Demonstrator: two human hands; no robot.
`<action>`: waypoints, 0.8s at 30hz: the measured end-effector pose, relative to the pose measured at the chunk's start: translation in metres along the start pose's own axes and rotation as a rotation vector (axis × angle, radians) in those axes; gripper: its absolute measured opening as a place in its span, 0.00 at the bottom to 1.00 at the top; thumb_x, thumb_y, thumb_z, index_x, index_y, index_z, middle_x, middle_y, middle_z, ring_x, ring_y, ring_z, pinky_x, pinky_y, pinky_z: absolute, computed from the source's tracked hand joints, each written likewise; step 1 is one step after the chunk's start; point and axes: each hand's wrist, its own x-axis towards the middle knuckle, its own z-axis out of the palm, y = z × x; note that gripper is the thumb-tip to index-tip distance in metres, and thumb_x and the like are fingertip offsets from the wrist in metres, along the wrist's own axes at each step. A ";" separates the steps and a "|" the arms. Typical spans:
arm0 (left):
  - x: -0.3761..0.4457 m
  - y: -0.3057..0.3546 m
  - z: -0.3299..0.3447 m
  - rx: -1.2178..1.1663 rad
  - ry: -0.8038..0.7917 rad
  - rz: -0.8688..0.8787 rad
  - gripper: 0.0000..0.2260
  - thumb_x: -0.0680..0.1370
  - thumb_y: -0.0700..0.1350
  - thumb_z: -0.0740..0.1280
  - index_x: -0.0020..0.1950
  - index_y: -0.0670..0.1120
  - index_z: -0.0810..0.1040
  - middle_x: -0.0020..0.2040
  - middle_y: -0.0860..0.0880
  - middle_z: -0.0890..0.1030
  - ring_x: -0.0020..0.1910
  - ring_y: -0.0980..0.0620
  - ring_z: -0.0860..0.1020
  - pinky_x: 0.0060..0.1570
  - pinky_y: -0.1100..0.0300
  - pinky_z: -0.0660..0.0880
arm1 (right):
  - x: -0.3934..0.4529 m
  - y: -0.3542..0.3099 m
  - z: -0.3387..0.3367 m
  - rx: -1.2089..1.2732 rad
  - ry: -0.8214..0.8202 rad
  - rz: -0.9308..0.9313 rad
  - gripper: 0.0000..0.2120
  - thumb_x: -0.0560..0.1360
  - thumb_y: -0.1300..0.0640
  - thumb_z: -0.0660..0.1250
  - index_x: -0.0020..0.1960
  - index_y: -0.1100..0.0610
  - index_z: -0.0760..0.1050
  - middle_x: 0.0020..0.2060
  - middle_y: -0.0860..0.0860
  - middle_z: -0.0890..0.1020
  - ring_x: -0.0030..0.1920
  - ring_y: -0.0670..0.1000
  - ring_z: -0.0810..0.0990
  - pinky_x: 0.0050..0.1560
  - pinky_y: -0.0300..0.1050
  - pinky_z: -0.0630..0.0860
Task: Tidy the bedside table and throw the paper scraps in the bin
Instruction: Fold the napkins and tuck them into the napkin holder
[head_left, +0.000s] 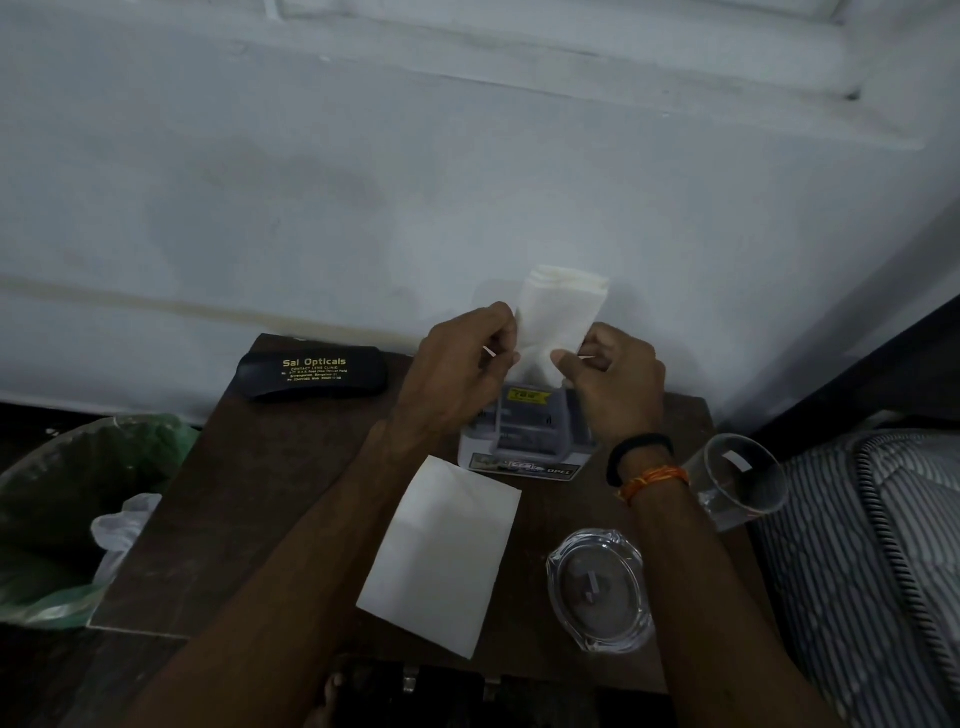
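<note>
2 hands worked above a dark wooden surface (218, 519) pushed against a pale wall, with a striped mattress (883, 545) at its right edge and a bin (57, 499) lined in green plastic just off its left edge. On the surface lay a flat white paper sheet (441, 556), a black spectacle case (311, 373) near the wall, a small boxed item (519, 441) in the middle, a glass ashtray (600, 590) and a clear tumbler (743, 480) tipped on its side at the right.

The left hand (462, 358) and the right hand (613, 379) each pinched a lower corner of a folded tissue (558, 317), fingers curled round it, holding it upright in the air over the box.

Judging from this, the step was folding or gathering the tissue before binning it. Doing it well would mean pressing it into 1 compact wad, keeping both pinches firm so no loose flap caught the box below, then passing it to the left hand, since the bin sat on that side. The paper sheet was not yet dealt with.
</note>
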 end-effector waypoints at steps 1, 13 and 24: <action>0.000 0.000 0.001 0.007 -0.015 0.008 0.07 0.76 0.42 0.71 0.43 0.43 0.74 0.41 0.49 0.81 0.41 0.51 0.80 0.42 0.58 0.80 | 0.000 0.002 0.001 -0.019 0.006 -0.002 0.05 0.70 0.57 0.75 0.45 0.57 0.82 0.40 0.49 0.85 0.43 0.48 0.84 0.46 0.53 0.83; 0.003 -0.001 -0.004 -0.099 0.014 -0.078 0.14 0.75 0.43 0.73 0.43 0.45 0.67 0.44 0.46 0.80 0.44 0.52 0.80 0.39 0.66 0.80 | -0.001 0.001 0.001 -0.029 -0.029 -0.011 0.05 0.72 0.56 0.74 0.40 0.58 0.81 0.35 0.47 0.84 0.39 0.46 0.83 0.44 0.47 0.82; 0.002 -0.002 0.000 0.001 -0.003 -0.098 0.13 0.75 0.45 0.73 0.44 0.42 0.69 0.37 0.48 0.79 0.38 0.49 0.80 0.40 0.52 0.81 | -0.003 -0.003 0.001 -0.052 -0.020 -0.010 0.09 0.72 0.53 0.74 0.50 0.54 0.82 0.42 0.46 0.83 0.39 0.41 0.80 0.40 0.30 0.73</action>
